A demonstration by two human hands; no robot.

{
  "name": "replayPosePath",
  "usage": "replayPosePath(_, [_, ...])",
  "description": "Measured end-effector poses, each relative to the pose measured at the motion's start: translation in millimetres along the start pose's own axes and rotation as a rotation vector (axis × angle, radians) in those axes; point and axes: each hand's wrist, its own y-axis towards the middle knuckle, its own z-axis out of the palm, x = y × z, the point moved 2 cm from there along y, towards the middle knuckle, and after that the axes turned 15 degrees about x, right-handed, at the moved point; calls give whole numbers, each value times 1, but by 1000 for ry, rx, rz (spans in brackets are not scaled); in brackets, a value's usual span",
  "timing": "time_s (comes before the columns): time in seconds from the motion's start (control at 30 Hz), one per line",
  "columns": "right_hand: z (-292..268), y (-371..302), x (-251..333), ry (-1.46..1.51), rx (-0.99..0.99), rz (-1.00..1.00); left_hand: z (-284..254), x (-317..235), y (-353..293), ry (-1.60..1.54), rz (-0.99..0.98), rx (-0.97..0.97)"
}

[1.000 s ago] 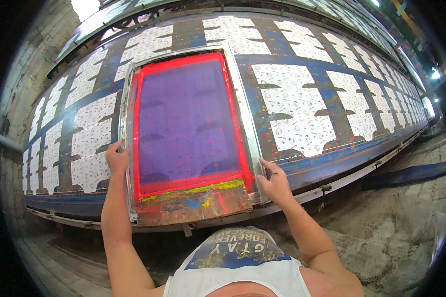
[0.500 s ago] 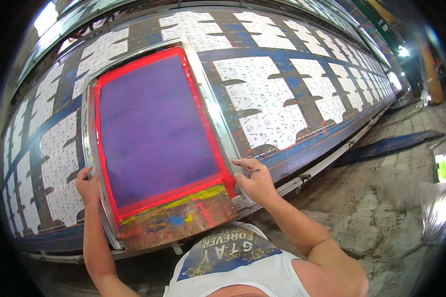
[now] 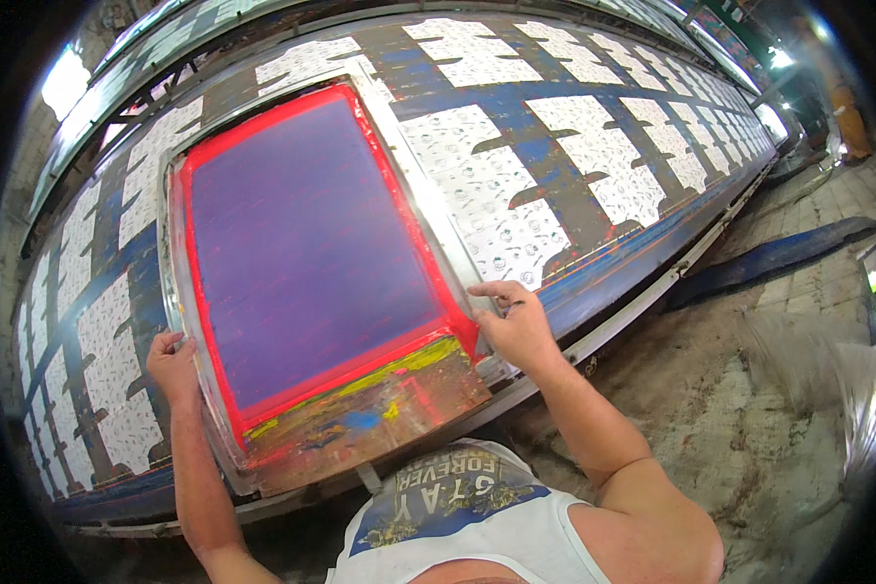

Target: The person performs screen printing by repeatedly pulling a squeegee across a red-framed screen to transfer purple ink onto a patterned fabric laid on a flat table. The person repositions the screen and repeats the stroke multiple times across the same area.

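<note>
Spanning the near part of the long table is a large screen printing frame (image 3: 419, 200), with pale metal sides, a red border and a purple-blue mesh (image 3: 311, 253). My left hand (image 3: 173, 368) grips its left side near the lower corner, fingers curled and thumb against the rail. On the right side, my right hand (image 3: 518, 326) holds the rail near its lower corner, the index finger stretched along it. A paint-stained wooden board (image 3: 389, 423), marked yellow, red and blue, makes up the frame's near end. The frame partly covers a white printed fabric piece (image 3: 501, 209) at its right.
Rows of white printed fabric pieces (image 3: 603, 165) lie on the dark, blue-stained table (image 3: 618, 258). A metal rail (image 3: 642, 302) runs along its near edge. At right, a long dark blue strip (image 3: 769, 263) lies on the dirty floor (image 3: 691, 409). Another table stands beyond.
The frame has shifted right along the table, both hands moving with it. It now overlaps more of the fabric piece on its right. My grip looks the same.
</note>
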Motion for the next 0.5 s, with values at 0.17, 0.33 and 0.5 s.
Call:
replayPosePath(0.17, [-96,16,-60,-59,-27,80,109,-75,-15,-52,-72,-58])
replayPosePath(0.33, [-184,26,-123,-60,-43,104,209,-130,-45,-23,-51,-70])
replayPosePath(0.5, [-241,39,-164,-17,-58,26,271,-166,-64,-107,16,-99])
